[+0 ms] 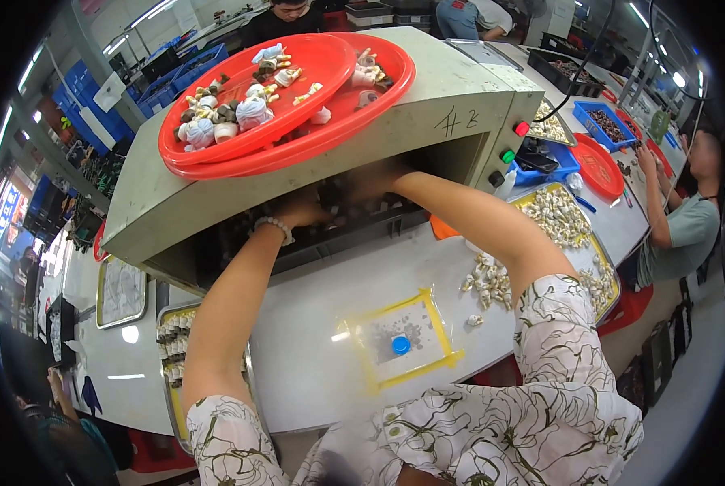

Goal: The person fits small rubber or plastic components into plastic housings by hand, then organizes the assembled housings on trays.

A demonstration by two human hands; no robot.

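Note:
Both of my arms reach into the dark opening of a pale green metal cabinet point(451, 105). My left hand point(301, 212), with a beaded bracelet at the wrist, is over a black plastic crate point(354, 240) inside it. My right hand point(377, 180) is deeper in the opening, blurred and in shadow. Dark and pale small pieces lie around the hands, too dim to make out. The fingers of both hands are hidden by shadow and blur, so what they hold does not show.
Stacked red plates point(314, 134) with small white and dark figures top the cabinet. A pile of small white-and-yellow pieces point(492, 282) lies right, beside a filled tray point(553, 215). Another tray point(176, 389) stands left. A blue cap point(401, 345) sits on a yellow-taped sheet. Co-workers sit nearby.

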